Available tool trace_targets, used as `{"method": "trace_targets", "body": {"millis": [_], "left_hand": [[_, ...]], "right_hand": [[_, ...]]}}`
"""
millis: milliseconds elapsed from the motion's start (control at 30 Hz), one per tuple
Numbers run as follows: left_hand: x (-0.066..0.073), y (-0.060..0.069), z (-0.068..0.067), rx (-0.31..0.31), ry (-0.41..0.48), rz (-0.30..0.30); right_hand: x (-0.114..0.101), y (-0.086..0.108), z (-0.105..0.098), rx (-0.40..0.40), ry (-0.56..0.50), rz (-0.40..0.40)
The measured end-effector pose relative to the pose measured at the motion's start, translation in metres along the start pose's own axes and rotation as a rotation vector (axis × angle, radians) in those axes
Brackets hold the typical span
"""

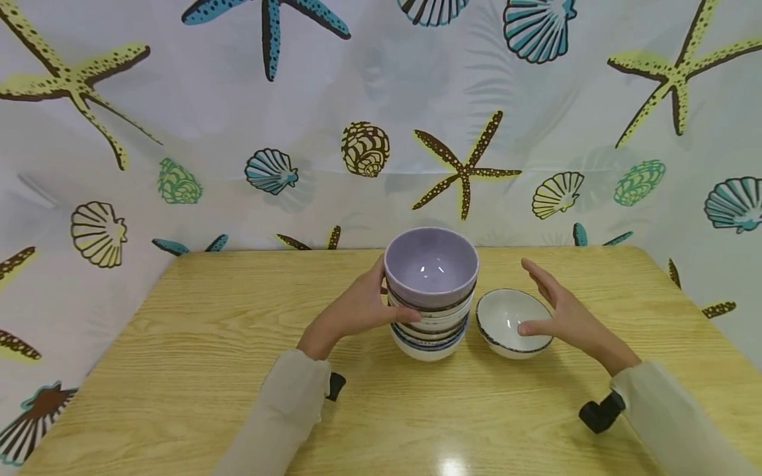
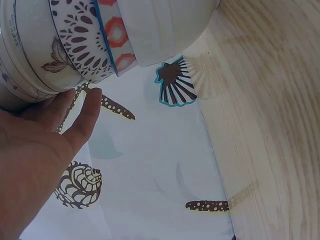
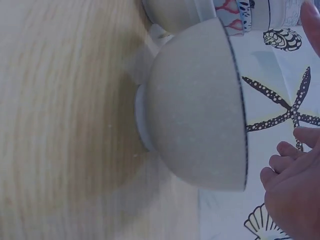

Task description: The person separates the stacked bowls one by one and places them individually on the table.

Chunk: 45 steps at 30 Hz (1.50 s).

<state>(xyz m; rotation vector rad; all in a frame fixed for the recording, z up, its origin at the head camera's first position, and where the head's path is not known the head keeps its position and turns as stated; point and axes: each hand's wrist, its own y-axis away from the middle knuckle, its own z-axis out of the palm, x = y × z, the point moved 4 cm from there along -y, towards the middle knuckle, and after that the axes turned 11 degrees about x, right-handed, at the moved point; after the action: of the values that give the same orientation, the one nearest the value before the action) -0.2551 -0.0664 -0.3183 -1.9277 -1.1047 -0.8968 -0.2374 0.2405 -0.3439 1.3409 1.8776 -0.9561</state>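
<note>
A stack of bowls stands on the table, topped by a lavender bowl. My left hand holds the stack from its left side, thumb across the front and fingers toward the back. In the left wrist view, patterned bowls lie above the fingers of that hand. Just right of the stack sits a single white bowl with a dark rim, upright. My right hand hovers at its right side, thumb over the bowl, fingers spread. In the right wrist view this hand is apart from the bowl.
The wooden table extends to both sides and in front of the bowls. Behind it hangs a white cloth printed with starfish and shells. Each wrist carries a black device.
</note>
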Motion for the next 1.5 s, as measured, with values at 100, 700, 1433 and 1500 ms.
{"method": "trace_targets", "body": {"millis": [100,700,1433,1500], "left_hand": [[0.0,0.001,0.0,-0.002,-0.001,0.004],[-0.004,0.008,-0.001,-0.009,0.043,0.047],[0.001,0.001,-0.001,-0.014,0.069,0.023],[0.001,0.0,-0.001,-0.011,0.07,0.023]], "right_hand": [[-0.006,-0.002,0.001,-0.005,0.014,-0.034],[-0.039,-0.015,0.01,-0.011,0.03,-0.116],[-0.089,-0.046,0.032,-0.115,-0.157,-0.216],[-0.093,-0.05,0.034,-0.135,-0.171,-0.226]]}}
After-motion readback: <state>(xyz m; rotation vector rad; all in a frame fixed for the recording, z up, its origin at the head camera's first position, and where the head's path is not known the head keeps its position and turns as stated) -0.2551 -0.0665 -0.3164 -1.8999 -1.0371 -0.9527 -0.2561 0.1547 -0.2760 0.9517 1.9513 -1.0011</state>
